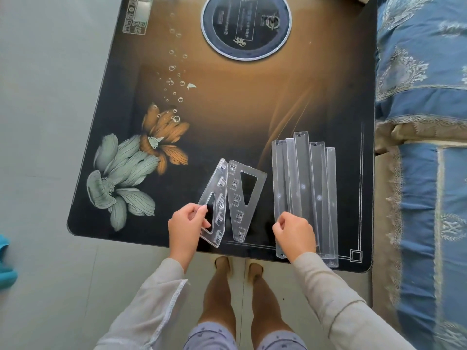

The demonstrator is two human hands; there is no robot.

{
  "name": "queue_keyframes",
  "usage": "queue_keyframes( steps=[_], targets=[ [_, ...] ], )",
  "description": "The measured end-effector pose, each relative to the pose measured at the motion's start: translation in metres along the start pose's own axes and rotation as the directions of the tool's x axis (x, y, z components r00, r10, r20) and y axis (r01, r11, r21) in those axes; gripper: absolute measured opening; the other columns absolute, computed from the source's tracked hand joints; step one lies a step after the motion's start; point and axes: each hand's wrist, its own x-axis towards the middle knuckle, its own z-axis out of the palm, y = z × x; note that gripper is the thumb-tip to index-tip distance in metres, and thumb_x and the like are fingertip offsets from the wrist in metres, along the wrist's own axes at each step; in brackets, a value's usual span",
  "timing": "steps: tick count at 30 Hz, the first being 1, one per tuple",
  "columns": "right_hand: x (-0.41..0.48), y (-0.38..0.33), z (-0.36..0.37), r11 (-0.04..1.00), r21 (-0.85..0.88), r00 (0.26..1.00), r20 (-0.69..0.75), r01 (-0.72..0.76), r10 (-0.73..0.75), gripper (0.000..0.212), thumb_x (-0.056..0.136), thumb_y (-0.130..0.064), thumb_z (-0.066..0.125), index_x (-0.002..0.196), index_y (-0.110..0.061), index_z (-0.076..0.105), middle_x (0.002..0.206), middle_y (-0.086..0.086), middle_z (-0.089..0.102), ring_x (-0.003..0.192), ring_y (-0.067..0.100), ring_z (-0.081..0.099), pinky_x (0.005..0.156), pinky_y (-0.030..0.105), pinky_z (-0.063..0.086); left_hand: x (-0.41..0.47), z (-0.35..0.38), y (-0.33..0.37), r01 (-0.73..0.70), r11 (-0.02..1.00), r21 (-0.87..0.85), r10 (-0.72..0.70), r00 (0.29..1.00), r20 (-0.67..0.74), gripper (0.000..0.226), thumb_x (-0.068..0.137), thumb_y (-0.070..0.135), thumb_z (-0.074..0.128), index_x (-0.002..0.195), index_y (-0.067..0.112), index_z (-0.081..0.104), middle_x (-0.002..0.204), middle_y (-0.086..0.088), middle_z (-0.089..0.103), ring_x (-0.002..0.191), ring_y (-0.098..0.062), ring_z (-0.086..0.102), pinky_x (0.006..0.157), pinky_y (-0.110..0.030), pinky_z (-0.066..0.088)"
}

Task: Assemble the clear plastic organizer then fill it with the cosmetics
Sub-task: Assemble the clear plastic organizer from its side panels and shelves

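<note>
Dark glass tabletop (227, 117) printed with flowers and bubbles fills most of the view, with a round hob plate (246, 24) set into its far edge and a blue patterned sofa (424, 122) just beside it on the right. Near the front right corner lies a row of long clear plastic trays (305, 183), side by side and overlapping. To their left, two clear triangular side panels (246, 195) lean against each other. The left hand (185, 228) pinches the lower edge of the left panel. The right hand (294, 232) is curled closed on the near end of the leftmost tray.
</note>
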Motion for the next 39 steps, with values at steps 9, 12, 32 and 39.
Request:
queue_keyframes(
  steps=[9,12,32,39],
  targets=[
    [-0.005,-0.029,0.021,0.992,-0.126,0.999,-0.024,-0.028,0.025,0.018,0.093,-0.026,0.049,0.098,-0.012,0.058,0.095,0.008,0.069,0.078,0.023,0.058,0.065,0.024,0.037,0.039,-0.050,-0.008,-0.103,0.985,0.136,0.098,0.994,0.042,0.022,0.090,0.017,0.051,0.071,0.007,0.059,0.054,-0.003,0.062,0.050,-0.013,0.053,0.059,-0.029,0.047],
    [-0.002,-0.038,0.020,1.000,-0.029,0.988,-0.153,0.000,-0.004,0.023,0.089,-0.026,0.056,0.108,-0.011,0.055,0.105,0.009,0.061,0.089,0.029,0.062,0.068,0.024,0.035,0.041,-0.058,-0.012,-0.122,0.969,0.213,0.115,0.992,0.047,0.024,0.090,0.018,0.051,0.070,0.009,0.059,0.053,0.002,0.060,0.046,-0.003,0.052,0.049,-0.013,0.040],
    [0.036,-0.049,0.007,0.996,0.066,0.974,-0.214,-0.062,0.075,0.059,0.081,-0.019,0.059,0.134,-0.013,0.033,0.113,0.011,0.061,0.107,0.030,0.053,0.081,0.038,0.047,0.047,-0.054,-0.019,-0.089,0.991,0.098,0.092,0.995,-0.028,0.009,0.090,0.016,0.053,0.093,0.023,0.058,0.059,0.003,0.062,0.062,-0.011,0.062,0.063,-0.022,0.046],
    [0.025,-0.046,0.008,0.963,0.268,0.983,-0.167,-0.031,0.078,0.057,0.082,-0.018,0.059,0.134,-0.007,0.038,0.116,0.012,0.058,0.109,0.027,0.053,0.093,0.038,0.044,0.056,-0.063,-0.006,0.002,0.996,-0.086,-0.007,0.999,-0.054,0.024,0.087,0.013,0.055,0.067,0.025,0.060,0.046,-0.001,0.056,0.038,-0.007,0.055,0.066,-0.035,0.055]
  ],
)
